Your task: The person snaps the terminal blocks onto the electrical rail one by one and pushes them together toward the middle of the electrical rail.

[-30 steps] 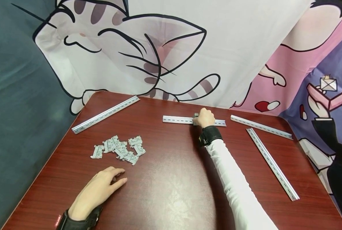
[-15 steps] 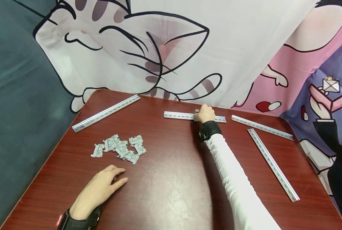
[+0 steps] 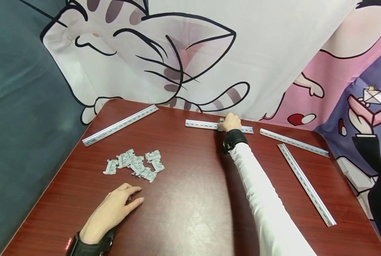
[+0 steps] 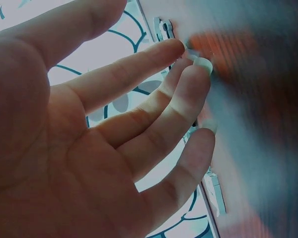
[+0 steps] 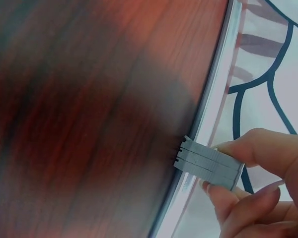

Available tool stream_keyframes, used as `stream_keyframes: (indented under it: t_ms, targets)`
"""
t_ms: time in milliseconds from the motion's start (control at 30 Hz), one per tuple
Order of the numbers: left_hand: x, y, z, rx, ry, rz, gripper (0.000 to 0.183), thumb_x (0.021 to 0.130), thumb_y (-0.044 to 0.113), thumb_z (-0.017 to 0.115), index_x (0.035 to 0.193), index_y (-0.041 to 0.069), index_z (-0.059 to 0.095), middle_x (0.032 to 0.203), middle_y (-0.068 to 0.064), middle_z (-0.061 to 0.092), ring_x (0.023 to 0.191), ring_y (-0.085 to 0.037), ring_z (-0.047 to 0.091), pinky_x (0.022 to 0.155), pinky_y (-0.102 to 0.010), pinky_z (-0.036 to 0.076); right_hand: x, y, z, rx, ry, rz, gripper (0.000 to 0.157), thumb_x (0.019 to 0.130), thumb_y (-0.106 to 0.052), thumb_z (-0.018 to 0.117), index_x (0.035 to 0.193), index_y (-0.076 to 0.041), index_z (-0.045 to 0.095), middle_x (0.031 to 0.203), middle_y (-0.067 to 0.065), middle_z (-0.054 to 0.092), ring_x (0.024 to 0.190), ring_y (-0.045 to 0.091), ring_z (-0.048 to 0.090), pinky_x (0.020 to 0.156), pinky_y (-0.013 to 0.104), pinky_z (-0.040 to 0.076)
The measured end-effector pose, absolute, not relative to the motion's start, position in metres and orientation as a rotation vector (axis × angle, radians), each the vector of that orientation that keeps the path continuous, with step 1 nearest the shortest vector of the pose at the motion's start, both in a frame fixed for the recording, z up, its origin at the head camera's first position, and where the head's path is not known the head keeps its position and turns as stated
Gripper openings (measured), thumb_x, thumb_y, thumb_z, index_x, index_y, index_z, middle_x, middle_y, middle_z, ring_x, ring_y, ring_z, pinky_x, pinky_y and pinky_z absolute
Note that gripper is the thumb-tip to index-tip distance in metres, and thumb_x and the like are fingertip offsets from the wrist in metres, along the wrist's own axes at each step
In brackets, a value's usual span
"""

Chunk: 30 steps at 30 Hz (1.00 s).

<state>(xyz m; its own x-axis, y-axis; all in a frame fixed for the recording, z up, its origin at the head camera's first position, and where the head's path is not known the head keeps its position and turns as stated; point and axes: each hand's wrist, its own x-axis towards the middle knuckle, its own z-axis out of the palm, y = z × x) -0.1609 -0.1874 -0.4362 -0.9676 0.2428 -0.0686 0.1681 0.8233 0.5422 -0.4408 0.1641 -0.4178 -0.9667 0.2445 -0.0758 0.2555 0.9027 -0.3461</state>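
My right hand (image 3: 231, 122) reaches to the back of the table. Between thumb and fingers it pinches a short stack of grey terminal blocks (image 5: 208, 163), seated across a slotted metal DIN rail (image 3: 201, 124). In the head view the hand covers much of the stack (image 3: 221, 121) and part of the rail. My left hand (image 3: 113, 208) lies at the front left of the table, fingers loosely bent and holding nothing. Just beyond its fingertips several loose terminal blocks (image 3: 136, 163) lie flat in a cluster. The left wrist view shows its palm (image 4: 49, 148) and bare fingers.
One DIN rail (image 3: 120, 125) lies slanted at the back left. Two others, a rear rail (image 3: 294, 143) and a longer-looking front rail (image 3: 306, 185), lie at the right of the brown table (image 3: 184, 199). A printed cloth (image 3: 267, 46) hangs close behind the back edge.
The rail under my right hand has slid toward the back edge, with the hand and its terminal blocks moving along. My left hand and the loose blocks stay put; the head view shifts slightly.
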Motion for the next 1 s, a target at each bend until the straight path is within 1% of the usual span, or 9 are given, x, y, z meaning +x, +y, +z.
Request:
stream_keyframes:
  t_ms: [100, 233, 400, 567, 700, 800, 933, 1000]
  targets:
    - [-0.163, -0.185, -0.436, 0.327, 2.865, 0.846, 0.034, 0.088, 0.027, 0.069, 0.114, 0.006, 0.069, 0.089, 0.001, 0.056, 0.073, -0.009, 0.048, 0.065, -0.028, 0.041, -0.447, 0.168, -0.415, 0.415, 3.035, -0.572, 0.035, 0.078, -0.03, 0.074, 0.094, -0.001, 0.063, 0.12, 0.024, 0.064, 0.111, 0.042, 0.06, 0.088, 0.052, 0.051]
    - [-0.163, -0.183, -0.436, 0.304, 2.835, 0.835, 0.035, 0.087, 0.028, 0.069, 0.116, 0.007, 0.068, 0.09, 0.001, 0.056, 0.074, -0.01, 0.047, 0.067, -0.03, 0.041, -0.451, 0.169, -0.417, 0.441, 3.039, -0.613, 0.03, 0.077, -0.028, 0.074, 0.089, -0.002, 0.064, 0.117, 0.023, 0.065, 0.109, 0.041, 0.062, 0.087, 0.051, 0.052]
    - [-0.159, -0.185, -0.438, 0.267, 2.808, 0.804, 0.039, 0.087, 0.032, 0.069, 0.119, 0.009, 0.067, 0.095, 0.002, 0.057, 0.076, -0.01, 0.046, 0.068, -0.032, 0.041, -0.451, 0.166, -0.423, 0.452, 3.04, -0.642, 0.026, 0.077, -0.027, 0.073, 0.083, -0.005, 0.06, 0.11, 0.021, 0.068, 0.105, 0.04, 0.063, 0.085, 0.05, 0.053]
    - [-0.157, -0.187, -0.44, 0.244, 2.789, 0.797, 0.04, 0.088, 0.034, 0.068, 0.121, 0.01, 0.066, 0.098, 0.002, 0.057, 0.078, -0.009, 0.047, 0.068, -0.032, 0.041, -0.455, 0.164, -0.425, 0.471, 3.028, -0.651, 0.027, 0.078, -0.028, 0.073, 0.079, -0.007, 0.056, 0.11, 0.021, 0.068, 0.106, 0.04, 0.063, 0.084, 0.049, 0.053]
    - [-0.155, -0.187, -0.44, 0.255, 2.814, 0.799, 0.039, 0.088, 0.033, 0.068, 0.12, 0.011, 0.066, 0.097, 0.003, 0.056, 0.076, -0.008, 0.046, 0.068, -0.03, 0.04, -0.46, 0.164, -0.426, 0.486, 3.034, -0.656, 0.028, 0.077, -0.029, 0.073, 0.084, -0.005, 0.059, 0.111, 0.022, 0.067, 0.107, 0.041, 0.063, 0.085, 0.049, 0.052]
    - [-0.154, -0.186, -0.44, 0.265, 2.839, 0.806, 0.039, 0.088, 0.032, 0.068, 0.12, 0.011, 0.066, 0.097, 0.003, 0.056, 0.076, -0.008, 0.045, 0.068, -0.03, 0.041, -0.464, 0.165, -0.426, 0.489, 3.044, -0.654, 0.033, 0.077, -0.029, 0.073, 0.093, -0.002, 0.063, 0.114, 0.024, 0.066, 0.109, 0.041, 0.062, 0.087, 0.05, 0.052]
    - [-0.152, -0.185, -0.441, 0.267, 2.848, 0.823, 0.039, 0.088, 0.031, 0.068, 0.122, 0.011, 0.066, 0.1, 0.002, 0.057, 0.08, -0.008, 0.05, 0.072, -0.032, 0.044, -0.468, 0.168, -0.427, 0.484, 3.041, -0.645, 0.041, 0.076, -0.03, 0.073, 0.104, -0.001, 0.065, 0.117, 0.024, 0.065, 0.111, 0.042, 0.061, 0.088, 0.05, 0.051]
    - [-0.152, -0.185, -0.441, 0.263, 2.842, 0.831, 0.04, 0.088, 0.03, 0.068, 0.123, 0.011, 0.065, 0.101, 0.001, 0.058, 0.083, -0.009, 0.053, 0.073, -0.034, 0.045, -0.469, 0.169, -0.428, 0.478, 3.034, -0.644, 0.042, 0.076, -0.031, 0.072, 0.105, -0.001, 0.066, 0.118, 0.024, 0.065, 0.111, 0.041, 0.061, 0.089, 0.05, 0.051]
